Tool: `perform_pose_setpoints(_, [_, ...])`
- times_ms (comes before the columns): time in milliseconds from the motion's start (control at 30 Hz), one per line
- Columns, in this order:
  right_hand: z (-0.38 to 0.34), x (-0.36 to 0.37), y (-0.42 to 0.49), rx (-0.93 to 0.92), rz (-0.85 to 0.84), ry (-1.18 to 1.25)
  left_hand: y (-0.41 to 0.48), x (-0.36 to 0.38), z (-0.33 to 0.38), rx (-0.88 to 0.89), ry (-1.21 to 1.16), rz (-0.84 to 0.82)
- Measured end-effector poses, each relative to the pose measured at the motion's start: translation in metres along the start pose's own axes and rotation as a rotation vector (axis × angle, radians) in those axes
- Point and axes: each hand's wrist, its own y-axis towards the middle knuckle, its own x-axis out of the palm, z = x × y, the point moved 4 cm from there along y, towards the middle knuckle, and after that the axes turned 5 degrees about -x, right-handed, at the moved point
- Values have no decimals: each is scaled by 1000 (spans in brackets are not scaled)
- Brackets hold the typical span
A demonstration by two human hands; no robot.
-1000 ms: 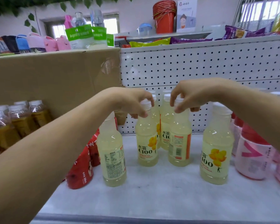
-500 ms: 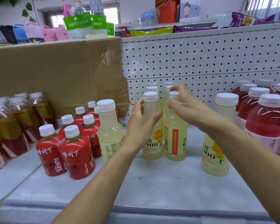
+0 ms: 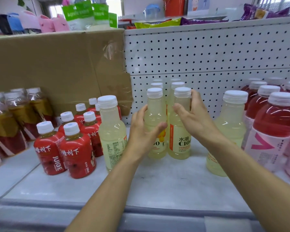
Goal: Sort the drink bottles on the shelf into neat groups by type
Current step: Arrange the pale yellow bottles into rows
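Across the back, a big brown cardboard box (image 3: 57, 67) fills the left half and a white pegboard panel (image 3: 208, 52) the right. Below them runs the pale shelf (image 3: 166, 186), with drinks standing on it in clusters. At the far right stand tall pink-red bottles (image 3: 275, 124) with white caps. At the far left are shrink-wrapped amber bottles (image 3: 10, 121), and beside those a cluster of short red juice bottles (image 3: 77, 151). The pale yellow bottles (image 3: 177, 85) sit in the middle, in two short rows running back to the pegboard. One stray yellow bottle (image 3: 112, 131) stands just beside the red cluster, and another lone yellow bottle (image 3: 231, 124) stands just beside the pink-red ones. The left hand (image 3: 140, 136) wraps the body of the left front bottle (image 3: 155, 114), thumb across its front. The right hand (image 3: 196, 119) clasps the shoulder of the right front bottle (image 3: 180, 143), thumb in front and fingers round its far side. These two bottles stand upright on the shelf, side by side and touching.
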Motion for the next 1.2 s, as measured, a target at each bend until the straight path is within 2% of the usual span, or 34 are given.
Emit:
perform_pose_setpoints(167, [7, 5, -2, -46, 101, 42, 2, 2, 0, 24, 70, 27])
perform_pose_setpoints(467, [10, 9, -6, -33, 65, 70, -3, 7, 1, 43, 135, 10])
perform_pose_setpoints(600, [10, 10, -10, -41, 37, -41, -10, 6, 11, 32, 256, 31])
perform_pose_setpoints(667, [4, 9, -23, -132, 40, -181, -25, 5, 19, 59, 329, 54])
perform_pose_setpoints(733, [-7, 4, -40, -291, 83, -294, -50, -2, 31, 181, 334, 130])
perform_pose_setpoints(800, [-18, -11, -57, -494, 185, -352, -77, -17, 42, 438, 389, 298])
perform_pose_setpoints(867, [-22, -34, -71, -645, 336, -404, -94, -40, 41, 544, 499, 517])
perform_pose_setpoints(900, [-19, -46, -76, -655, 417, -415, -95, -53, 36, 485, 501, 596])
perform_pose_setpoints(967, [-4, -63, -82, -510, 512, -351, -87, -70, 17, 185, 378, 617])
perform_pose_setpoints(1000, [3, -67, -84, -378, 495, -274, -82, -73, 10, 27, 262, 554])
perform_pose_setpoints(1067, [16, -65, -89, -116, 353, -112, -75, -68, 1, -184, 18, 386])
perform_pose_setpoints(1133, [28, -62, -93, 53, 235, -37, -73, -64, -5, -266, -87, 284])
perform_pose_setpoints(1200, [40, -64, -93, 132, 189, -2, -76, -60, -7, -273, -83, 200])
